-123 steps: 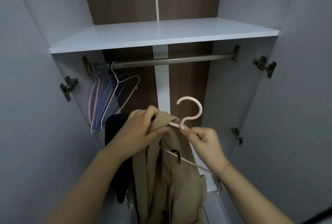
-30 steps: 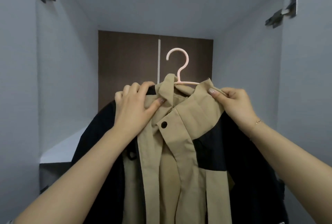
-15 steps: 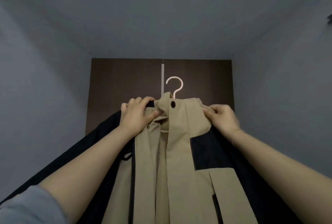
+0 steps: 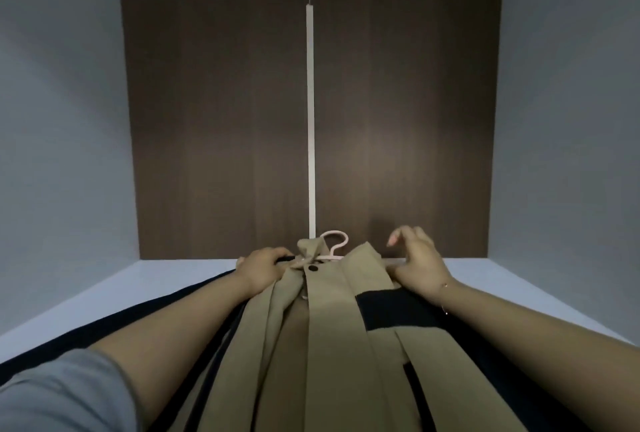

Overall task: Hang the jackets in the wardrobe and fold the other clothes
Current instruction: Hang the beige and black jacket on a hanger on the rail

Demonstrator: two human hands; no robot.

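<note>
A tan and black jacket (image 4: 332,321) hangs on a pink hanger (image 4: 334,243), whose hook shows just above the collar. My left hand (image 4: 263,267) grips the jacket's left shoulder by the collar. My right hand (image 4: 417,267) rests on the right shoulder, fingers lifted and loosely spread, holding nothing. The jacket spreads down toward me between my forearms. The rail is hidden from view.
I am looking into the wardrobe (image 4: 69,120), with grey side walls and a brown back panel (image 4: 221,120) split by a white strip (image 4: 310,120). A pale shelf surface (image 4: 519,286) runs behind the jacket.
The jacket and hanger have dropped lower in view and further in. My right hand has let go of the shoulder and opened its fingers; my left hand keeps its grip.
</note>
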